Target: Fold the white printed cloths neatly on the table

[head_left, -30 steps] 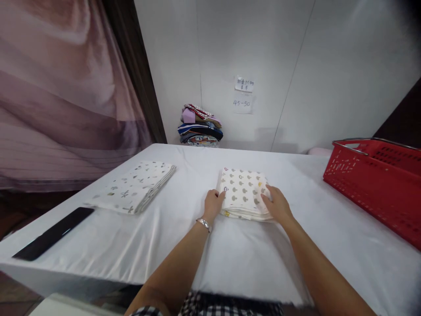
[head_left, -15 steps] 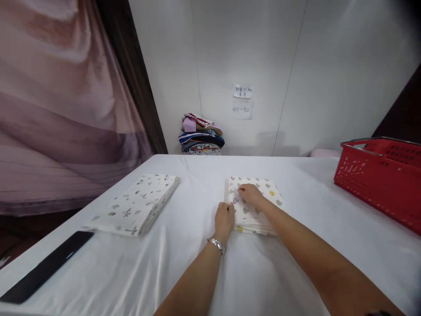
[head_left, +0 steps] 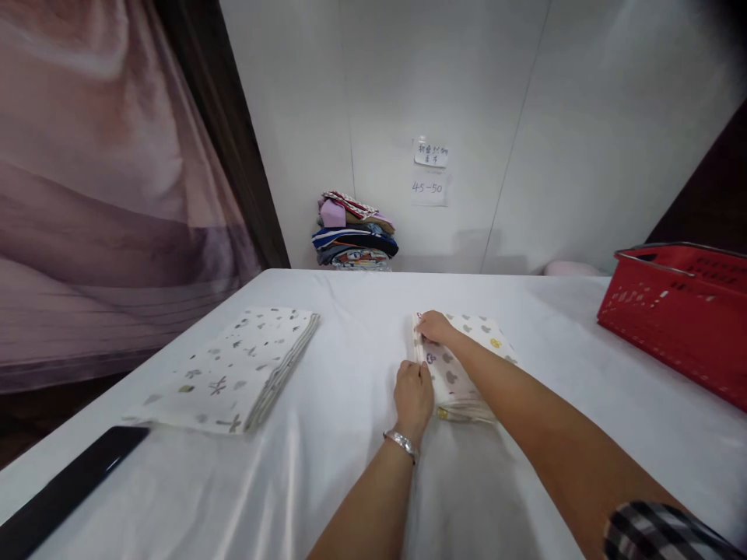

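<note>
Since a second ago the right hand [head_left: 433, 327] has crossed from the cloth's right side to its far left corner, and the left hand [head_left: 413, 393] has slid nearer along the left edge. Nearest, a dark phone [head_left: 64, 494] lies at the tabletop's [head_left: 350, 482] near left corner. Left fingers curl against the near left edge of the folded cloth [head_left: 464, 365], which lies mid-tabletop; right fingers press flat on its far left corner, gripping nothing. Judging by this, the fold's left edge is being squared, and the next move calls for even pressure so the layers stay aligned. A second folded cloth [head_left: 233, 369] lies well apart toward the left edge; a red basket [head_left: 682, 319] sits at the right edge. Bare tabletop lies between them. Beyond the far edge, a clothes stack [head_left: 353, 233] stands against the wall.
</note>
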### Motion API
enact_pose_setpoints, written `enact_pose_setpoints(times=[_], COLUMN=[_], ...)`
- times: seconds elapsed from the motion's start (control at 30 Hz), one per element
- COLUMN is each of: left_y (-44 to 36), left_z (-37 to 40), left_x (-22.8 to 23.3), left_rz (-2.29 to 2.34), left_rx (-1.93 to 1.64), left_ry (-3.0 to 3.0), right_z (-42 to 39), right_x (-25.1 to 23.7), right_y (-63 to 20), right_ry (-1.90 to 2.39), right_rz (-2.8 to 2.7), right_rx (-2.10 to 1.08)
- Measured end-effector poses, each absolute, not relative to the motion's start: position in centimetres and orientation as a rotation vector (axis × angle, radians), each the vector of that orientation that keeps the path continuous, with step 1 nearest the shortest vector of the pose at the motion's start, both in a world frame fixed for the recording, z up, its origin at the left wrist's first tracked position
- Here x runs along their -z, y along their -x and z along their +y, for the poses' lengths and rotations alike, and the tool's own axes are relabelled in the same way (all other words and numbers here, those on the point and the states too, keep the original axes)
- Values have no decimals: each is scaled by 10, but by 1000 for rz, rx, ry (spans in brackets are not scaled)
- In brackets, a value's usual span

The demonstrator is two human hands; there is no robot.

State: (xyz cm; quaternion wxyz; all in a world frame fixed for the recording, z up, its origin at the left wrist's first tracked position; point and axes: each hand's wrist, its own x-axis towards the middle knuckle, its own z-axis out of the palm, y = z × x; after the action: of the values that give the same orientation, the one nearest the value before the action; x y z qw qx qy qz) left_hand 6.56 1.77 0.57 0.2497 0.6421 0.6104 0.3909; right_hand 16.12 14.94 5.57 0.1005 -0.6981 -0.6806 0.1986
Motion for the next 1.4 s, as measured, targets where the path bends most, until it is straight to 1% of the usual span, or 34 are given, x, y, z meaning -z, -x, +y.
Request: enact_pose_setpoints(times=[0.3,0.43,0.6,0.8,0.97,1.13,1.4], left_y=[-66,-66,-63,-61,-62,-62,-61], left_z=[18,19,16,12,10,9,9], left_x=[-4,-5,-7,-12,-17,-21,-22], left_rz=[1647,1643,1664,1818,1818,1788,1820], left_rx=[-1071,-1072,-1064,-908,-792,-729,-584], left_ry=[-1768,-1771,-1819,-1933,-1912,-1796,-1868], right_z=[137,137,140,145,146,145,138], right_x=[-44,-36,-36,-32,-25,-25,-29], right_y=[-169,-173,-175,-175,-172,-169,-165], right_ry=[1913,1861,1834,1794,1822,1847,1849], right_rz=[-1983,-2017,-2083,-2232,-2290,-2305,-2290], right_rx=[-665,-586,-403,-242,-180,-160,-216])
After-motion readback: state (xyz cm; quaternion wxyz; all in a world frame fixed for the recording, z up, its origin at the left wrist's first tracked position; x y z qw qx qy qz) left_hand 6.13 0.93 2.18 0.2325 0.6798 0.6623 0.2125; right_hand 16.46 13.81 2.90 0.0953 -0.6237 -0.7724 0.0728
